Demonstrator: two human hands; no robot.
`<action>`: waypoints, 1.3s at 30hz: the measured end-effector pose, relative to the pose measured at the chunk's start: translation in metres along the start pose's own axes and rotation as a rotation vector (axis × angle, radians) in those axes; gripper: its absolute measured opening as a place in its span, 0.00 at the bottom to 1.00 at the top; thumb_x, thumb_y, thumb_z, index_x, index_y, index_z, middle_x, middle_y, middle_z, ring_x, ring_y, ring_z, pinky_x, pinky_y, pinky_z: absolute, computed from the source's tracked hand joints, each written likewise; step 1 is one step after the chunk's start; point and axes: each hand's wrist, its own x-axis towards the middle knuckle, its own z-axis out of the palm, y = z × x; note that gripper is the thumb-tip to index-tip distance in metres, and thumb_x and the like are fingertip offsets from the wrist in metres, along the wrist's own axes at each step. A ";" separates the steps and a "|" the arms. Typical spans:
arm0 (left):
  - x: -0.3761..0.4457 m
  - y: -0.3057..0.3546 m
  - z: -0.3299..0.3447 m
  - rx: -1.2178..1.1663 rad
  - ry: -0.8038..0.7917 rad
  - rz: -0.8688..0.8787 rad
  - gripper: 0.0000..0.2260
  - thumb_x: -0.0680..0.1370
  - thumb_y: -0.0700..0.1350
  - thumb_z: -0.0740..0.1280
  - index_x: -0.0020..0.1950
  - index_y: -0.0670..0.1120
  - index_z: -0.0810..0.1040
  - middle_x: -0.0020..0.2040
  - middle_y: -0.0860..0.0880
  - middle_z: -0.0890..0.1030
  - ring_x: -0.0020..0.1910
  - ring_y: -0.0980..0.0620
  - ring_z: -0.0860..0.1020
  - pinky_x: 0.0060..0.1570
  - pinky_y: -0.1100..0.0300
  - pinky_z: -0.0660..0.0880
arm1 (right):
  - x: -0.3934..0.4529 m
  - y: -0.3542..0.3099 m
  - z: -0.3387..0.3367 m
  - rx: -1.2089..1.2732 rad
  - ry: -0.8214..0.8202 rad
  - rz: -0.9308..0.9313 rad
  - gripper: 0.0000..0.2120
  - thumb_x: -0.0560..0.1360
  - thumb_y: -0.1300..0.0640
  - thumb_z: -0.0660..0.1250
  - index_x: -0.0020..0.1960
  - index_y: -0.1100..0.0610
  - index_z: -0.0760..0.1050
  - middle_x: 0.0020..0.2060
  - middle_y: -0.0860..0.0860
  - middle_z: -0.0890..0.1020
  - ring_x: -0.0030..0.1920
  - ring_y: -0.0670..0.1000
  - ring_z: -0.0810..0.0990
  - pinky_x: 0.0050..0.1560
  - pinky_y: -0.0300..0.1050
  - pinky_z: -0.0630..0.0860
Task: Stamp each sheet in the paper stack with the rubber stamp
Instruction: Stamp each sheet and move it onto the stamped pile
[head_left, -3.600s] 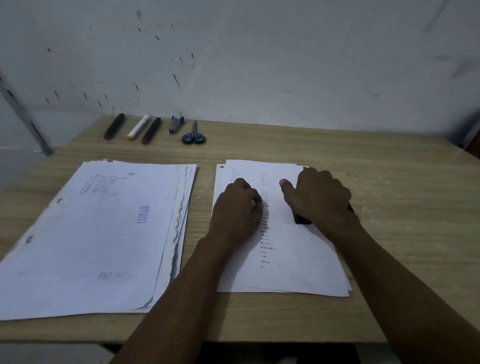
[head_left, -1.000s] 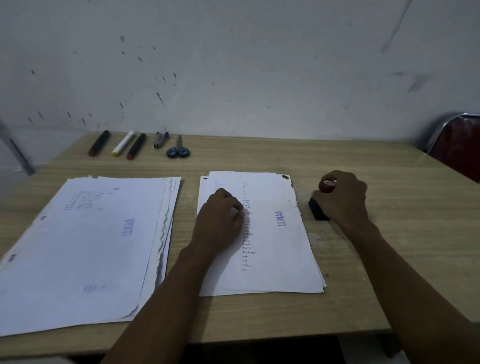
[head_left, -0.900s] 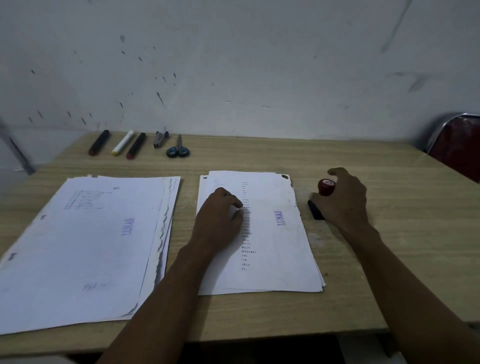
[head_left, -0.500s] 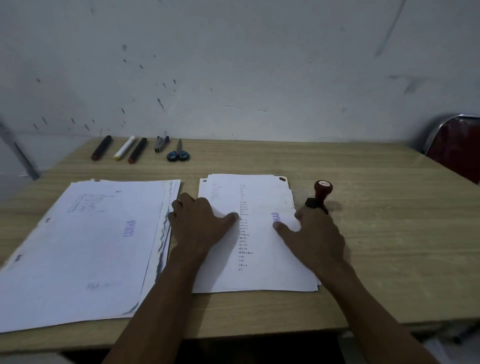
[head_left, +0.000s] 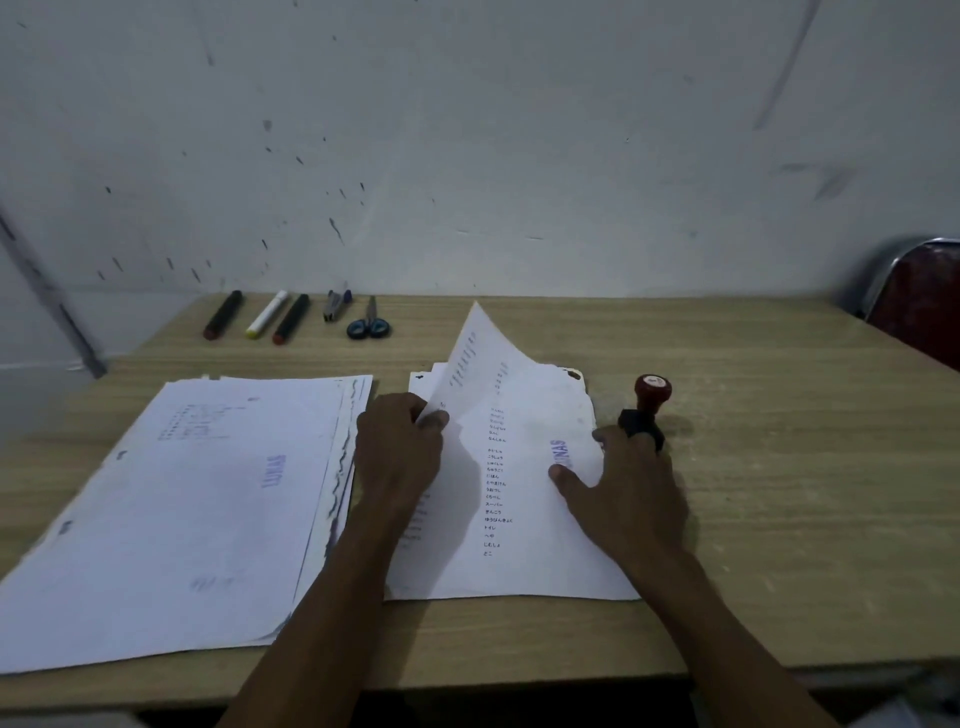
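The rubber stamp (head_left: 647, 410) stands upright on the wooden table (head_left: 779, 467), just beside the right edge of the paper stack (head_left: 519, 566), its red knob on top and its black base partly hidden behind the right hand (head_left: 631, 488). The top sheet (head_left: 524, 415) of that stack carries a purple "LUNAS" mark near its right edge and a column of small printed characters down its middle. Its upper left corner is lifted and curls up and to the right, showing print on its underside. The left hand (head_left: 400, 447) pinches that raised corner between thumb and curled fingers. The right hand lies flat on the right side of the sheet, fingers spread and fairly straight, the thumb tip touching the paper just below the purple mark. To the left, close beside the stack, lies a second pile of sheets (head_left: 197, 509), fanned at its right edge, its top page also marked "LUNAS". At the far edge of the table, by the wall, lie three markers (head_left: 257, 315), a small stapler-like item (head_left: 335, 304) and blue-handled scissors (head_left: 369, 322). A red chair (head_left: 919, 291) shows at the far right.
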 end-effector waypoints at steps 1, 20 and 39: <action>0.000 0.002 -0.003 -0.035 -0.009 0.007 0.10 0.75 0.46 0.70 0.36 0.43 0.79 0.34 0.49 0.80 0.34 0.53 0.78 0.32 0.63 0.67 | 0.000 -0.001 -0.001 0.022 0.013 0.001 0.29 0.72 0.38 0.69 0.67 0.52 0.69 0.62 0.52 0.71 0.63 0.55 0.71 0.53 0.50 0.73; 0.028 -0.052 -0.116 -0.556 -0.031 -0.280 0.08 0.70 0.40 0.75 0.37 0.36 0.82 0.38 0.38 0.82 0.34 0.47 0.79 0.43 0.48 0.79 | -0.007 -0.079 -0.006 0.894 -0.405 0.202 0.08 0.74 0.62 0.71 0.37 0.62 0.78 0.35 0.57 0.83 0.33 0.56 0.79 0.33 0.43 0.66; 0.046 -0.149 -0.188 0.525 0.194 -0.224 0.11 0.72 0.48 0.72 0.51 0.46 0.78 0.51 0.42 0.80 0.49 0.39 0.79 0.45 0.52 0.72 | -0.052 -0.194 0.077 0.185 -0.283 -0.256 0.12 0.69 0.47 0.72 0.47 0.52 0.76 0.44 0.49 0.80 0.46 0.52 0.81 0.44 0.45 0.76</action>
